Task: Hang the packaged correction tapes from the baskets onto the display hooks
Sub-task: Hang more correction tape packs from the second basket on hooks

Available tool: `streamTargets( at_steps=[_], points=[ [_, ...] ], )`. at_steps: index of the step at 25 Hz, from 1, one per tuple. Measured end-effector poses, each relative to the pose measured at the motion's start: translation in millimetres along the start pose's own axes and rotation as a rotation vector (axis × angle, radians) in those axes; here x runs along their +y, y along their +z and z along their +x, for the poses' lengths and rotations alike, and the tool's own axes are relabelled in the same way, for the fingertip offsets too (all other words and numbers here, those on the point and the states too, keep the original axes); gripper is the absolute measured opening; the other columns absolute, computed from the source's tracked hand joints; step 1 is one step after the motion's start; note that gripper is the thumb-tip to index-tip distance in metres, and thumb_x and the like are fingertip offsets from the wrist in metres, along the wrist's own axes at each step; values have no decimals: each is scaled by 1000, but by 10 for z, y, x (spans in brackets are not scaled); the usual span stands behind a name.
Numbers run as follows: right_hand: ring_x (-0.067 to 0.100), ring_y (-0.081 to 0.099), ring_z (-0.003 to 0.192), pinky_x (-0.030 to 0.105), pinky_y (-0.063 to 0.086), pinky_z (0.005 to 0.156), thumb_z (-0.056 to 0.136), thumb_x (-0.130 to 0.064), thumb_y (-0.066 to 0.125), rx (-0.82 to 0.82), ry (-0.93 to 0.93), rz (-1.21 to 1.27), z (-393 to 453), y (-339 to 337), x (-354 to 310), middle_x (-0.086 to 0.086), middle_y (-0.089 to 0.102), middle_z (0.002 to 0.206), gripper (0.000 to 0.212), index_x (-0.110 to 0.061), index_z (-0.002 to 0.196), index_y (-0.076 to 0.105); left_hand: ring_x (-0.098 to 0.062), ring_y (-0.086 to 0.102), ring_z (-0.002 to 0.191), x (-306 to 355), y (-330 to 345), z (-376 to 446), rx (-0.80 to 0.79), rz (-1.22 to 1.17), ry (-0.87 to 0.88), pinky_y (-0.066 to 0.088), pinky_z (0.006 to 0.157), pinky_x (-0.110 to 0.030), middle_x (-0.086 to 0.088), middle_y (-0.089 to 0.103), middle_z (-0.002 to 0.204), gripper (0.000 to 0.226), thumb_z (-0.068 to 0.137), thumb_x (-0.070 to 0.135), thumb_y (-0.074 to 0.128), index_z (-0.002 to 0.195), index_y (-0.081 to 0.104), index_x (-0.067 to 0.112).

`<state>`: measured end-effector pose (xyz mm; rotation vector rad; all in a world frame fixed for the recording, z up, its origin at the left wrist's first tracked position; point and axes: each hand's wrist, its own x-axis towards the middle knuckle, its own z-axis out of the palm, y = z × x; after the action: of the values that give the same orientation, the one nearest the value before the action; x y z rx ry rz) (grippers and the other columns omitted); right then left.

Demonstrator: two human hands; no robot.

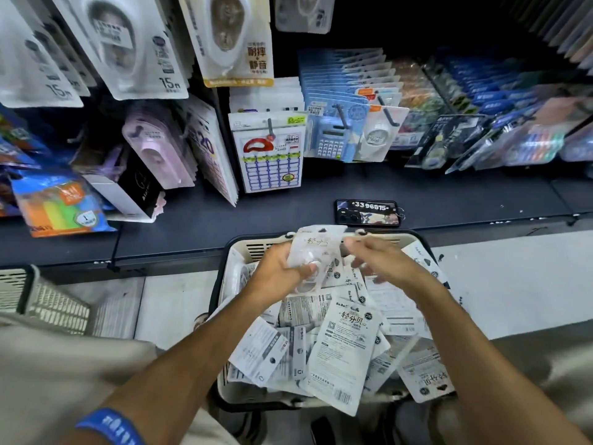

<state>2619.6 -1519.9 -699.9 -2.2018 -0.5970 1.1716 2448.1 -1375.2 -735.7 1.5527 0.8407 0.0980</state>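
Holding light, floppy white plastic-packaged correction tape [313,252] over cream basket [253,248] far edge: left hand [279,271] grip pinching pack; right hand [382,261] grip loose, empty; best held near top hang-hole.

Shop display, dimly lit, its upper right recess lost in shadow. A dark shelf [321,200] is set across the middle of the view, its front edge scuffed with pale chips. Above it, a dark back panel [417,24] is fitted with hooks [340,114], from which carded stationery is hung in close rows: calculators [332,141], label sheets [272,162], blue-carded packs [500,91]. A phone [367,213] is laid flat on the shelf near its edge. Below the shelf, a pale tiled floor [513,284] is seen, lightly speckled, with dark joints between tiles.
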Motion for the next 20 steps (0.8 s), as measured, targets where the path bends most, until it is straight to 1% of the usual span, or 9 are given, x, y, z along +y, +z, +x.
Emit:
streamTargets(
  at_steps=[3, 5, 7, 10, 11, 13, 16, 19, 20],
  points=[
    [11, 56, 92, 29, 48, 73, 82, -49, 78, -332, 156, -482, -25, 93, 321, -3, 59, 107, 48, -20, 111, 54, -3, 76, 86, 51, 11, 37, 39, -101, -28, 59, 74, -22, 11, 80, 100, 29, 84, 6, 80, 97, 72, 30],
    [13, 58, 85, 27, 50, 69, 83, -30, 81, -404, 155, -522, -45, 271, 452, 2, 59, 111, 40, -18, 109, 53, -3, 76, 85, 94, 13, 79, 75, -165, -34, 58, 70, -20, 11, 80, 98, 29, 84, 5, 80, 98, 72, 29],
    [16, 60, 75, 23, 48, 56, 88, -10, 72, -284, 71, -193, -61, 303, 397, 5, 61, 105, 19, -13, 101, 58, -2, 76, 83, 143, 2, 87, 114, -178, -1, 57, 66, -18, 17, 79, 90, 29, 83, 4, 80, 96, 72, 28],
    [15, 62, 59, 27, 52, 61, 88, -1, 60, 17, 102, 402, -40, 4, 117, 6, 67, 80, 12, -6, 92, 70, -4, 75, 88, 191, 12, 80, 96, -9, 48, 59, 76, -26, 13, 79, 97, 30, 80, 6, 79, 93, 71, 32],
    [16, 67, 59, 31, 53, 68, 89, -8, 59, -9, 116, 525, -61, -80, 4, 6, 71, 76, 11, -5, 92, 69, -6, 75, 90, 191, 39, 70, 57, 26, 39, 59, 81, -30, 11, 79, 101, 29, 79, 9, 78, 96, 71, 32],
    [21, 75, 78, 39, 51, 83, 92, -28, 57, -167, 81, 628, -108, -134, -164, 9, 79, 92, 19, -12, 97, 65, -13, 74, 100, 218, 95, 36, -62, -45, -12, 58, 91, -42, 8, 78, 110, 33, 79, 25, 78, 110, 70, 32],
    [21, 71, 94, 44, 50, 88, 92, -30, 56, -291, 82, 701, -142, 2, -228, 5, 78, 109, 12, -21, 100, 57, -29, 64, 124, 188, 69, 25, -234, -249, -156, 49, 106, -54, -6, 67, 136, 89, 69, 61, 82, 142, 51, 21],
    [27, 71, 101, 46, 55, 86, 94, -19, 60, -232, 83, 886, -82, 190, -115, 5, 75, 117, 19, -17, 112, 56, -10, 75, 95, 70, -23, -29, -236, 32, -140, 62, 80, -31, 11, 78, 103, 85, 66, 24, 94, 137, 49, 28],
    [27, 71, 99, 42, 57, 81, 94, -17, 63, -146, 83, 785, -53, 230, -37, 7, 74, 119, 25, -14, 118, 56, -8, 75, 89, 27, -31, -40, -200, 141, -142, 62, 75, -28, 13, 78, 97, 83, 66, 15, 94, 135, 49, 29]
  ],
)
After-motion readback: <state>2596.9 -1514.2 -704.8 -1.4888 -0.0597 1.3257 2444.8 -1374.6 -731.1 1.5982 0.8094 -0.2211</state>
